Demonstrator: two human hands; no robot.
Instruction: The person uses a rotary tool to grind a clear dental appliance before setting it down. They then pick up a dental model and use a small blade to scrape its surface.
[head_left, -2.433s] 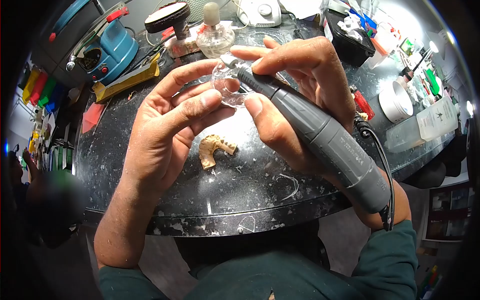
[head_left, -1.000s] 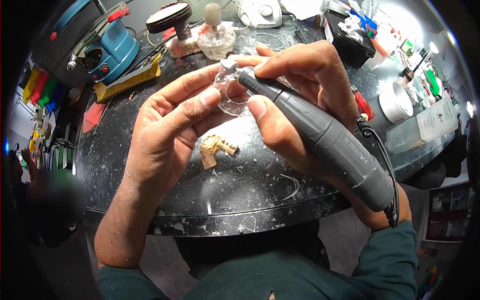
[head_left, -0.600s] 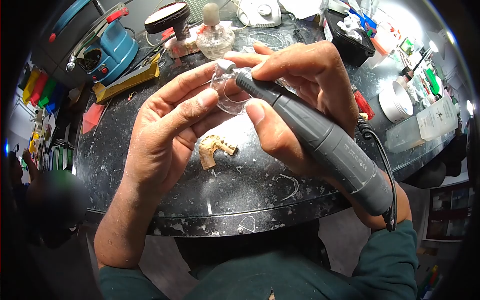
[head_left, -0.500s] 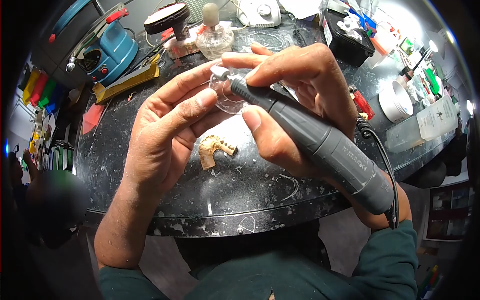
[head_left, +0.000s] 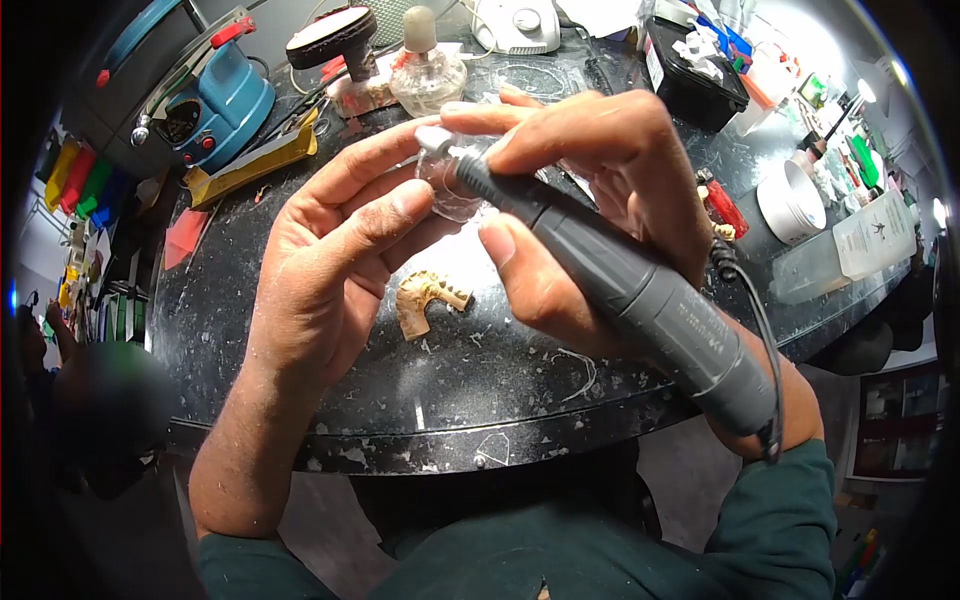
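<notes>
My right hand (head_left: pixel 590 200) is closed round a dark grey rotary handpiece (head_left: pixel 640 280), which slants from lower right to upper left, its cord trailing at the back end. A pale, rounded grinding tip (head_left: pixel 434 138) on its nose meets a clear plastic dental piece (head_left: pixel 455 200). Thumb and fingers of my left hand (head_left: pixel 345 235) pinch that clear piece at its left edge; part of it is hidden behind the handpiece and fingers. Below, on the dark worktop, lies a tan dental model (head_left: pixel 425 300) shaped like a curved arch with teeth.
At the back stand a glass burner bottle (head_left: pixel 428 75), a white control box (head_left: pixel 517 25) and a black bin (head_left: pixel 692 75). A blue machine (head_left: pixel 225 105) and yellow tray (head_left: pixel 250 160) are left. On the right are a white tub (head_left: pixel 790 202) and clear bottle (head_left: pixel 850 255). The worktop edge (head_left: pixel 400 452) curves nearest me.
The handpiece's back end has swung slightly down and left, and its tip has shifted a little up and left along the clear piece. My left hand keeps nearly the same place.
</notes>
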